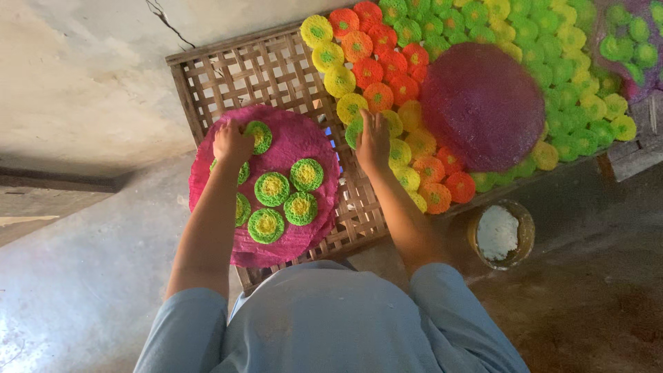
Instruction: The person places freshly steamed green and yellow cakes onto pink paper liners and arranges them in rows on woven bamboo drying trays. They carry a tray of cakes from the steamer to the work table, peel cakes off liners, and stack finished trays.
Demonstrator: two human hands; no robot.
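My left hand (231, 143) rests on a large pink woven disc (290, 141), its fingers on a small green-and-yellow round piece (260, 136) at the disc's far edge. Several more green-and-yellow rounds (284, 199) lie on that disc. My right hand (373, 138) grips a green round piece (354, 131) at the near edge of the rows of small yellow, orange and green rounds (387, 76). Both sit on a woven bamboo rack (235, 72).
A large dark purple disc (483, 103) lies over the green and yellow rounds to the right. A small round tub of white matter (498, 233) stands on the floor beside my right arm. Another purple disc with green rounds (632, 41) is at top right.
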